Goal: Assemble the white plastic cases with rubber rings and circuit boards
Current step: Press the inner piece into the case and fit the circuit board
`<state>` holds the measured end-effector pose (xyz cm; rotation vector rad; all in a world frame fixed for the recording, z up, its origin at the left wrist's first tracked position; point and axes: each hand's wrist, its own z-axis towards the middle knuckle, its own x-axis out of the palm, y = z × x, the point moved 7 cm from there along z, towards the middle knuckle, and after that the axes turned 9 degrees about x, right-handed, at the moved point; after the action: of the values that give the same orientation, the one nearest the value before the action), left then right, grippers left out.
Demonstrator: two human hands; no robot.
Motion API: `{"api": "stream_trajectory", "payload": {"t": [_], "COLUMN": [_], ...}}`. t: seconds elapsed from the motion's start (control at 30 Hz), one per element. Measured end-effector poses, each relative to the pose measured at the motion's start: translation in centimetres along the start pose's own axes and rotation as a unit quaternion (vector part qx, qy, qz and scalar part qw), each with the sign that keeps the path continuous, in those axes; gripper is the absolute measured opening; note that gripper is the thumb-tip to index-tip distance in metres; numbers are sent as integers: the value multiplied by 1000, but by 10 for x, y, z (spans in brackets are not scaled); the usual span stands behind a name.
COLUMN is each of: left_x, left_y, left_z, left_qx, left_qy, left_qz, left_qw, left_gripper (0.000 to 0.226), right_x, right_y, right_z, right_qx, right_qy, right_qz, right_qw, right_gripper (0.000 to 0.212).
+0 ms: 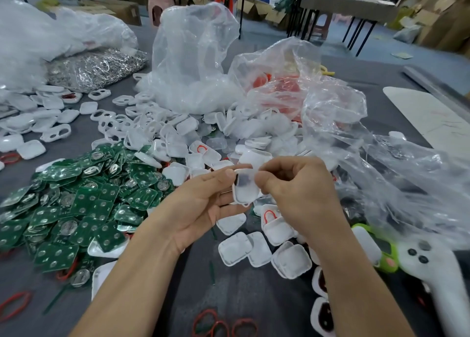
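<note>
Case [243, 193] seems pinched by left hand [201, 205], right hand [301, 191].

Green square circuit boards [84, 204]: dozens in one heap, too many to count. White rounded plastic cases [235, 252]: dozens more. Red rubber rings [243, 320]: three together at the near edge. One bag of silver metal parts [96, 67].

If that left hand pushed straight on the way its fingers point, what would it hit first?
Probably the right hand: the left hand holds the white case, and the right hand's fingers pinch it just beyond. Depth is unclear.
</note>
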<state>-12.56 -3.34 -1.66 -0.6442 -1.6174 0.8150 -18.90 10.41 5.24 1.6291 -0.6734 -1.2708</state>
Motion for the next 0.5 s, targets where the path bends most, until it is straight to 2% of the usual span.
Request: {"api": "stream_trajectory", "payload": {"t": [0.1, 0.2, 0.3, 0.4, 0.5], "left_x": [-2, -3, -3, -6, -9], "left_y": [0, -2, -2, -4, -5], "left_z": [1, 1, 1, 1, 2], "left_qx": [0, 5, 9, 16, 14], "left_qy": [0, -4, -11, -27, -40], "left_qz": [-1, -15, -14, -20, -10], "left_qw": [1000, 1000, 1000, 999, 999], "left_gripper": [36, 36, 30, 29, 38], "right_x": [-2, -4, 6, 13, 14], "right_y": [-6, -15, -20, -25, -24], "right_z": [1, 3, 1, 1, 0], "right_qx": [43, 80, 117, 103, 88], "right_qy": [9, 8, 19, 8, 22], "right_qz": [95, 166, 209, 98, 7], "right_qw": [994, 983, 971, 990, 996], "right_gripper": [4, 25, 20, 9, 25]}}
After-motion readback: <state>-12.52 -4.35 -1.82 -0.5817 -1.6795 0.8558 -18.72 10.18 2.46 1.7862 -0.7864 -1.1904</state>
